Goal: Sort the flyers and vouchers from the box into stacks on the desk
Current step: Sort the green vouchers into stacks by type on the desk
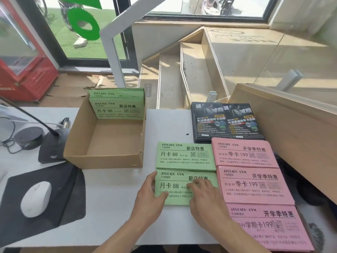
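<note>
both hands, left hand (152, 189) and right hand (204, 190), lie flat with fingers released on the near green stack (173, 187); square its edges, probably before reaching into the box (102, 157).

Green vouchers (184, 156), pink vouchers (244, 154), blk flyers (226, 123).

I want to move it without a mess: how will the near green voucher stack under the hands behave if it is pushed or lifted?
The near green voucher stack is loose thin paper, so a sideways push would probably fan the sheets. Lifted by one edge, it would likely droop. Both the left hand and the right hand rest flat on it, which should keep it square.
</note>
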The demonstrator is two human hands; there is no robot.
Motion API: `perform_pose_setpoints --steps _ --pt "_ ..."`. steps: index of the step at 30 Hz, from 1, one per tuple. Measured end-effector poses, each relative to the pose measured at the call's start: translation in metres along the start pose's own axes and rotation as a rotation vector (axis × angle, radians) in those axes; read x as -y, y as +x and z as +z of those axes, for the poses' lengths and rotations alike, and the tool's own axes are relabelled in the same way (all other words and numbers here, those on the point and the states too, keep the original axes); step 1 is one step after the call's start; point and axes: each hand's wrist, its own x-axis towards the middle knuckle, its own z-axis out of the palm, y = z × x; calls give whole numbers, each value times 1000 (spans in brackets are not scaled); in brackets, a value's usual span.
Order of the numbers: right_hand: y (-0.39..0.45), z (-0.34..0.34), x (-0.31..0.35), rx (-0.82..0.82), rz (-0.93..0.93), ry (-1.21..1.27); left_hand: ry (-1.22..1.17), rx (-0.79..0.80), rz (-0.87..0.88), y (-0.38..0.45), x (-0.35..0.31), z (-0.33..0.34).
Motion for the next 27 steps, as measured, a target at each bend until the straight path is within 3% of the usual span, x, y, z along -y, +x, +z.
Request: perform_pose_setpoints --steps 2,6,11,13,18,23,27 --pt "4 -5 3 54 -27 -25 81 14 26 2 1 -2" --pt "20 -25 17 -35 -16 30 161 -16 97 -2 -7 -15" --pt "68 -65 55 -195 -131 256 7 -186 558 -13 -58 -60" --pt "95 -79 77 -209 -172 300 4 -279 653 4 -72 -88" --pt "163 -90 133 -173 -251 348 264 -444 586 86 -72 -165" --pt "229 -91 169 -93 -270 173 650 -312 400 166 -66 -216" --pt "271 -91 177 -55 -204 90 600 -278 368 194 -62 -224"
